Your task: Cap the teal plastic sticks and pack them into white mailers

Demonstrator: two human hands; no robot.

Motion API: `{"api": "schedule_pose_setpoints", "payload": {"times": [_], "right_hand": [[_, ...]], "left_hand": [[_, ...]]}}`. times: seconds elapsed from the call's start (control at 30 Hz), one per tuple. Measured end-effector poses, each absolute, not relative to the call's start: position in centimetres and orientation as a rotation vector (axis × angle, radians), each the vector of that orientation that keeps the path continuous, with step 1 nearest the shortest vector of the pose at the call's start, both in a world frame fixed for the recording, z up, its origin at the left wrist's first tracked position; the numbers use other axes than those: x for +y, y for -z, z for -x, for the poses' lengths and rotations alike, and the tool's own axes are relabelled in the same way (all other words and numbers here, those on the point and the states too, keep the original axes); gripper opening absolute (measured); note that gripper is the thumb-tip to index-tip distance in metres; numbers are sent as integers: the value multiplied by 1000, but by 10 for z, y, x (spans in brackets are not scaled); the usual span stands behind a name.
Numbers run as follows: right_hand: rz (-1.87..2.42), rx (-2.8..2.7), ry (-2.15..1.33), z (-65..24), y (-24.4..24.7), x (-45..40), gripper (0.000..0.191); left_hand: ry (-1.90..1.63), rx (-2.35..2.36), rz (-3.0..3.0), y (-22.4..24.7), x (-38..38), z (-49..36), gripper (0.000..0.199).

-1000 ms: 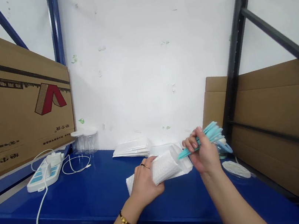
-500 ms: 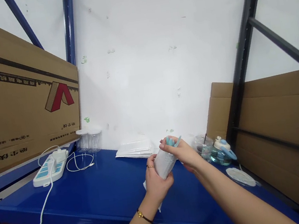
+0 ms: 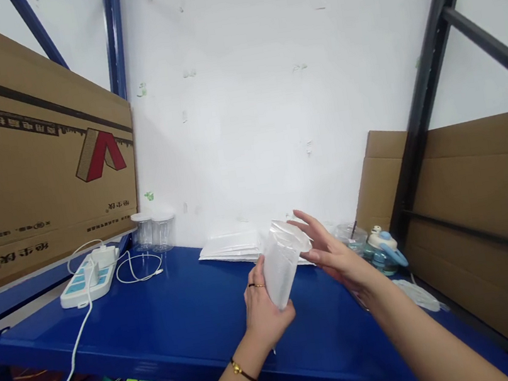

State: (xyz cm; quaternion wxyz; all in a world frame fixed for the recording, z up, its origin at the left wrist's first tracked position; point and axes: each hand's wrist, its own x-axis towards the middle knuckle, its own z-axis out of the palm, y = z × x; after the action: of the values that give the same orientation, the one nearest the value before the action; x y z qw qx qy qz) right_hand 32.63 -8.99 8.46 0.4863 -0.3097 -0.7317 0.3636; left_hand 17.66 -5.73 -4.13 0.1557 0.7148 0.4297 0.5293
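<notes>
1. From my remote seat, I saw the left hand (image 3: pixel 266 308) wrapped around the lower part of a white padded mailer (image 3: pixel 282 269).
2. The mailer was tilted above the middle of the blue tabletop (image 3: pixel 182 316).
3. The right hand (image 3: pixel 337 255) had its thumb and fingers spread by the mailer's upper end; I couldn't tell whether they touched it.
4. White envelopes (image 3: pixel 231 248) lay stacked on the far side, a power strip (image 3: pixel 78 293) at left.
</notes>
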Motion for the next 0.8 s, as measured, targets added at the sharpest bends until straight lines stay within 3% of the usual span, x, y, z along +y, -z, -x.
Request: {"api": "schedule_pose_setpoints", "payload": {"times": [0.1,0.27,0.43,0.53,0.63,0.73,0.8], "right_hand": [[727,-1842,-732,-333,-71,-88,93],[934,-2060,-335,-343,-67,-88,61],[1001,-2219,-455,-342,-76,-83,56],[1004,-2302,-409,-330,-82,-79,50],[1024,-2345,-372,-323,-87,-80,59],[1000,-2311,-339,-326,-90,-81,79],[994,-2204,-377,-332,-89,-80,78]], "left_hand": [[-1469,1106,-2058,51,-55,-172,94],[-1272,647,-2108,47,-53,-154,75],[-1054,544,-2059,34,-55,-139,60],[-1063,653,-2138,34,-55,-141,66],[-1210,908,-2147,39,-55,-143,73],[-1250,959,-2066,41,-54,-138,53],[-1189,872,-2049,39,-52,-132,40]]}}
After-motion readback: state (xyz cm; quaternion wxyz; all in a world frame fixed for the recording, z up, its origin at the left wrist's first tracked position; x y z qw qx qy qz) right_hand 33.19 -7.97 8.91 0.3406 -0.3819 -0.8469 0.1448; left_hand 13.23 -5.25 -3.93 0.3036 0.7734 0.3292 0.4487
